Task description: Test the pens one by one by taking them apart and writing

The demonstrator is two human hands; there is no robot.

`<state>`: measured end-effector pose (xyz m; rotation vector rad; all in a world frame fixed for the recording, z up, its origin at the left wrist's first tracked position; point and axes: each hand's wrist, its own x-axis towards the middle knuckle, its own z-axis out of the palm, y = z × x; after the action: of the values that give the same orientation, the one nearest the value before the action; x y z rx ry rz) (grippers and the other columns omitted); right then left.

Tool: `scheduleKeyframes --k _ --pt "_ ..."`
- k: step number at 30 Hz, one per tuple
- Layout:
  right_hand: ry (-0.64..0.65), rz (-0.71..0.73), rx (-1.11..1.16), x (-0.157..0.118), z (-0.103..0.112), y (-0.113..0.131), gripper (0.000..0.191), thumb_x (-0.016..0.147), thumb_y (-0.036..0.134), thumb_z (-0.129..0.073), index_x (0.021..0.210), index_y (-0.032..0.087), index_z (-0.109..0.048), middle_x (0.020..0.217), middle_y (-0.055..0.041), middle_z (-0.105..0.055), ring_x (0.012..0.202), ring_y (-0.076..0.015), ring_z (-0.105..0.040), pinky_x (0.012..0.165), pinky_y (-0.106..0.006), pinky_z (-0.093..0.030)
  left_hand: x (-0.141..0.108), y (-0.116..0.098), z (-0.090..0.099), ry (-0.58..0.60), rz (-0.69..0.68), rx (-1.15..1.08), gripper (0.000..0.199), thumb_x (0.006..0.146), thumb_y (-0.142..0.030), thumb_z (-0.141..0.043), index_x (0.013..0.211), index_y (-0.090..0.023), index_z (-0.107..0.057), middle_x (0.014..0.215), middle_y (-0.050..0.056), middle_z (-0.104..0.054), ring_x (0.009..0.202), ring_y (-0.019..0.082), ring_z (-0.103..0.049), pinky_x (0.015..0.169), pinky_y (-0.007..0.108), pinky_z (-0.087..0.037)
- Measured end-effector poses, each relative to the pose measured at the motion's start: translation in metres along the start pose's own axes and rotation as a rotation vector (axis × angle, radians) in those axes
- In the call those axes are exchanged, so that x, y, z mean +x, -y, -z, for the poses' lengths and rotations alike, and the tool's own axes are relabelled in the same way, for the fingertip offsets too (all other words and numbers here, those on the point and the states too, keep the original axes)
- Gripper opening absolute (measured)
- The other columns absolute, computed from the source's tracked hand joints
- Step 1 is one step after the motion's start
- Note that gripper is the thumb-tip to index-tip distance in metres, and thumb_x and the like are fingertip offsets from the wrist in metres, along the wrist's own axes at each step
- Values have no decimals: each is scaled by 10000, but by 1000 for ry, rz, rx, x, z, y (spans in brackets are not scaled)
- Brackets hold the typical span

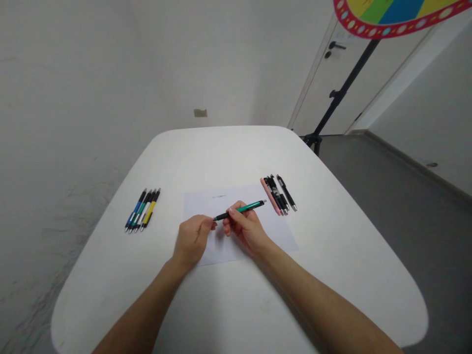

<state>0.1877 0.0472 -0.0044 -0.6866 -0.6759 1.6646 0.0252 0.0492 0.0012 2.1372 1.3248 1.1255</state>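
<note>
While the person's right hand (pixel 247 228) pinches a slim retractable pen (pixel 241 210) between thumb and curled fingers, the left hand (pixel 192 239) stands loosely curved and empty just beside it, its fingertips (pixel 212 222) next to the pen's black end; whether they touch the pen cannot be told. The pen lies almost level above the table, its smooth barrel glossy green toward the metal tip and black toward the end by the left hand. Both bare forearms reach in from the bottom edge of the view.

Beneath the hands lies a thin sheet of white paper (pixel 199 205), flat and rectangular, with a tiny line of print (pixel 219 196) too small to read near its far edge. It rests on a broad white table (pixel 221 152) with a smooth surface and softly rounded corners.

To the left of the sheet, four ribbed pens (pixel 142 210) lie side by side, with blue, green, white and yellow barrels. To the right, a slender pink pen (pixel 270 195) and a tight bunch of black pens (pixel 276 194) touch one another, with a lone black pen (pixel 286 192) just beside them.

Past the table stand plain white walls (pixel 92 83), a pale door (pixel 320 83) with a dark lever handle (pixel 337 45), and a black tripod stand (pixel 341 93) on a grey floor (pixel 387 196). A round, multicoloured disc (pixel 394 12) with a red, dotted rim is cut off by the top edge.
</note>
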Motion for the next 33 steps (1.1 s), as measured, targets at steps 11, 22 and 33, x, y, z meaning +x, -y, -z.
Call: scheduleKeyframes --k 11,22,33 --pt "-19 0 -5 -1 0 1 336 710 422 -816 741 193 -571 581 24 -673 468 -91 -600 455 -177 -485 -1 -2 -1 -115 -99 62 127 881 -250 -569 835 -180 -664 730 17 -708 651 133 -642 618 236 -503" --pt "-52 21 26 1 -1 2 368 693 448 -823 724 197 -556 585 19 -674 500 -106 -627 475 -187 -515 -2 -3 2 -55 -65 53 216 916 -271 -505 779 -175 -642 693 12 -679 628 128 -614 607 237 -466" --pt "-132 20 132 4 2 1 346 690 385 -830 760 201 -546 661 7 -708 566 -152 -713 543 -222 -584 -1 0 0 -126 -77 54 65 847 -222 -606 868 -176 -646 737 2 -675 637 117 -608 629 233 -507"
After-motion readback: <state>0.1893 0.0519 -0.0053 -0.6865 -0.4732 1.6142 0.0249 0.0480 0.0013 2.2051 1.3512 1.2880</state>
